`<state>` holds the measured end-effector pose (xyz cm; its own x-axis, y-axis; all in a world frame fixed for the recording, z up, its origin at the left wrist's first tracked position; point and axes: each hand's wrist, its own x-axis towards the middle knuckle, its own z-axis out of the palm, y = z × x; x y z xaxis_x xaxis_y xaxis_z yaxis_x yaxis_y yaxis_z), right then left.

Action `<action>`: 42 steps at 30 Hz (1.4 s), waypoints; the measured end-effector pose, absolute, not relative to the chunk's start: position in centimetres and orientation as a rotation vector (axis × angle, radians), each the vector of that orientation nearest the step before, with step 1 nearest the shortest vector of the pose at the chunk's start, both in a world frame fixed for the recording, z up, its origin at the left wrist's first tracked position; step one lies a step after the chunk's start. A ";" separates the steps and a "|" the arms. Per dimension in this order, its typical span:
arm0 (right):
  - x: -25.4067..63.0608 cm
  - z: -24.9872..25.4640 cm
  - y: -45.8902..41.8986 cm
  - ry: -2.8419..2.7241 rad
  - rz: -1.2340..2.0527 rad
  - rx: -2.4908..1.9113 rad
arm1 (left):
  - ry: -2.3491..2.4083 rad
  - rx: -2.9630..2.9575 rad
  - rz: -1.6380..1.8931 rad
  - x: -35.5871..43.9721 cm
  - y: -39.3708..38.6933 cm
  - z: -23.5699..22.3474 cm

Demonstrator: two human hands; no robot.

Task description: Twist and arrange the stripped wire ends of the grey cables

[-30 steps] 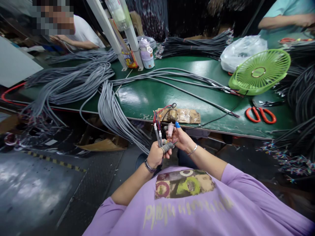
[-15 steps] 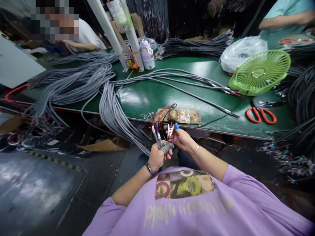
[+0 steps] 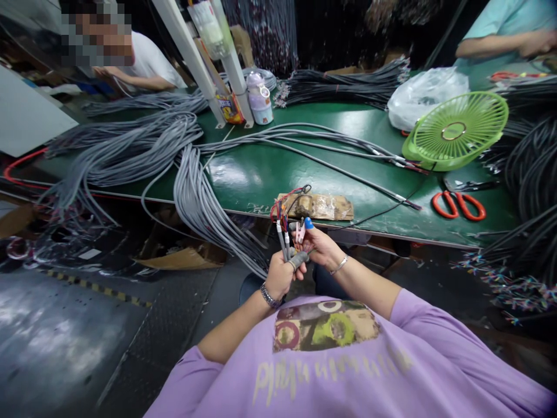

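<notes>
My left hand [image 3: 281, 274] is closed round several grey cables [image 3: 282, 244], which stand up out of the fist. White bands ring these cables just below their bared red, blue and dark wires [image 3: 282, 216]. Grey covering wraps my left thumb. Close on the right, my right hand [image 3: 325, 249] is closed, its fingertips pinching thin coloured wires [image 3: 304, 248] beside the left thumb. A blue cover [image 3: 308, 223] sits on a right-hand fingertip. Against those fingers is a pinkish clip-shaped piece [image 3: 300, 233]; whether it is held, I cannot tell.
A taped cardboard piece [image 3: 322, 206] lies at the edge of the green table [image 3: 243, 174]. Grey cable bundles [image 3: 143, 145] hang over the left side. Red-handled scissors [image 3: 459, 204], a green fan [image 3: 456, 130] and a plastic bag [image 3: 426, 96] are rightward. Two other people sit across.
The bared wire ends have shifted slightly right and down, nearer the pinkish clip-shaped piece. My left hand has turned a little; my right hand stays nearly in place. The view has shifted slightly.
</notes>
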<state>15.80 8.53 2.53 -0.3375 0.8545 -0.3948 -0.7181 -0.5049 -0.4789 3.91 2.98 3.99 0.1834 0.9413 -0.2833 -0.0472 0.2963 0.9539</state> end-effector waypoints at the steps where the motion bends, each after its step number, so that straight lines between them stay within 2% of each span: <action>1: 15.8 2.5 8.5 -0.262 1.977 -0.750 | 1.159 1.017 0.902 3.9 3.0 4.0; 11: 16.5 3.3 8.0 -0.333 2.007 -0.726 | 1.198 0.998 0.900 2.9 1.4 4.7; 20: 16.3 2.4 7.8 -0.609 1.693 -0.833 | 1.177 0.974 0.920 2.9 2.1 5.2; 26: 16.2 2.8 8.6 -0.425 1.964 -0.780 | 1.180 0.983 0.890 3.3 2.8 4.9; 34: 15.7 2.1 8.8 -0.395 1.877 -0.771 | 1.177 0.979 0.869 3.6 3.1 4.0; 42: 16.5 2.7 8.1 -0.394 1.973 -0.739 | 1.179 0.964 0.918 2.7 1.7 4.9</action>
<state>16.50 8.08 2.75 -0.3586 0.8712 -0.3352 -0.6760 -0.4900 -0.5504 2.66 1.72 4.85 0.1481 0.9388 -0.3111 -0.0719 0.3240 0.9433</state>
